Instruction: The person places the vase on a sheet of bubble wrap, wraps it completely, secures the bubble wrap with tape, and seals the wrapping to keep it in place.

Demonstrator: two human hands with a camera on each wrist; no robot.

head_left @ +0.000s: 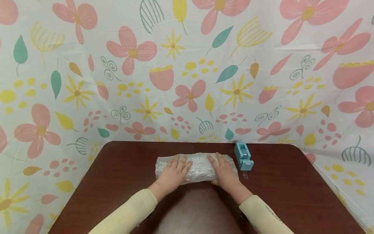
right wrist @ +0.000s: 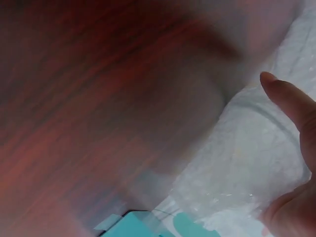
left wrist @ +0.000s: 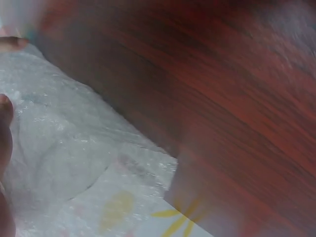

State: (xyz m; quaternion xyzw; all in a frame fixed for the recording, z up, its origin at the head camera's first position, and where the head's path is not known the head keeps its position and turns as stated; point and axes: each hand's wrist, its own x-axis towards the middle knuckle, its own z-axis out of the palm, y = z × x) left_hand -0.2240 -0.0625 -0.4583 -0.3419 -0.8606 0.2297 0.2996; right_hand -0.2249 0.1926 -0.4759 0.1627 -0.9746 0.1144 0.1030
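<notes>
1. A bubble-wrapped bundle lies lengthwise across the middle of the dark wooden table, toward its far half. The wrap is clear and crinkled; what it encloses cannot be made out.

2. The left hand rests palm down on the left half of the bundle. Its fingers are straight and slightly spread over the top of the wrap, not curled around it.

3. The right hand rests palm down on the right half of the bundle, fingers likewise extended and lying flat on the wrap. The thumb sits at the near edge of the bundle.

4. The two hands are apart, with a strip of uncovered bubble wrap showing between them.

5. In the left wrist view, the bundle's wrap fills the lower left, with fingertips at the frame edge touching it. The table surface lies beyond, blurred.

6. In the right wrist view, the thumb stands straight over the wrap, which rests on the table.

7. A teal tape dispenser stands on the table just beside the bundle's right end. A short strip of clear tape lies at its near end. A corner of the dispenser shows at the bottom of the right wrist view.

8. A floral-patterned cloth forms the backdrop behind and beside the table. Both forearms wear pale yellow sleeves.
</notes>
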